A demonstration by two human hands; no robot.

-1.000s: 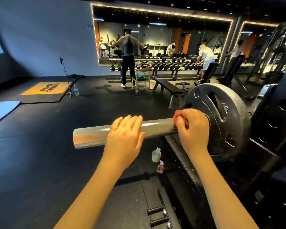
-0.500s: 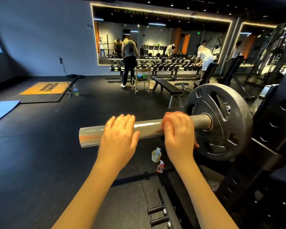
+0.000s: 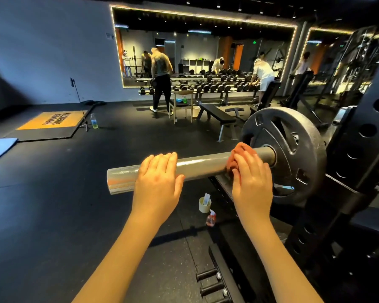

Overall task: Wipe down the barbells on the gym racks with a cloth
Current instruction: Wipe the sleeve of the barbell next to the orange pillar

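Observation:
A steel barbell sleeve sticks out leftward from a dark weight plate on the black rack. My left hand lies over the sleeve near its free end, fingers draped across the top. My right hand presses an orange cloth around the sleeve close to the plate. The cloth bunches up above my fingers.
On the floor under the sleeve stand a small cream cup and a pink spray bottle. A flat bench, a wooden chair and a dumbbell rack lie beyond, with several people near the mirror. Storage pegs jut out low.
My right hand slid left along the sleeve with the cloth, then back right toward the plate. My left hand has stayed on the sleeve near its end.

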